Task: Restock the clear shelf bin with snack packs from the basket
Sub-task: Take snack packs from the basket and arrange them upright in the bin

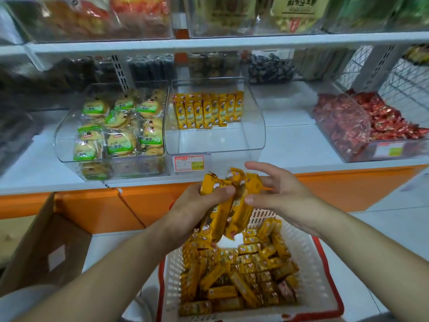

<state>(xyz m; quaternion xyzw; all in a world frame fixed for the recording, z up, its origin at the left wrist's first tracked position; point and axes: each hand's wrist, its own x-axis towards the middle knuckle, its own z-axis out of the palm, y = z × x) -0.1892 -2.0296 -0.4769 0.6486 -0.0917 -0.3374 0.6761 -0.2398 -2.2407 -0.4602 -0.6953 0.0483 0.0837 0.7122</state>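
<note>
My left hand (197, 205) grips a bunch of yellow snack packs (232, 205) above the white basket (311, 263), which holds many more of the same packs (243, 275). Beside the bunch, my right hand (278, 194) has its fingers spread, the thumb and fingertips touching the packs' right side. The clear shelf bin (213, 138) stands straight ahead on the shelf. A row of yellow packs (209, 110) stands upright at its back, and its front half is bare.
Left of that bin, a clear bin (69, 126) holds green-labelled cakes. A bin of red-wrapped sweets (362, 126) stands at the right. An open cardboard box (46, 247) sits on the floor at the left. The shelf front is orange.
</note>
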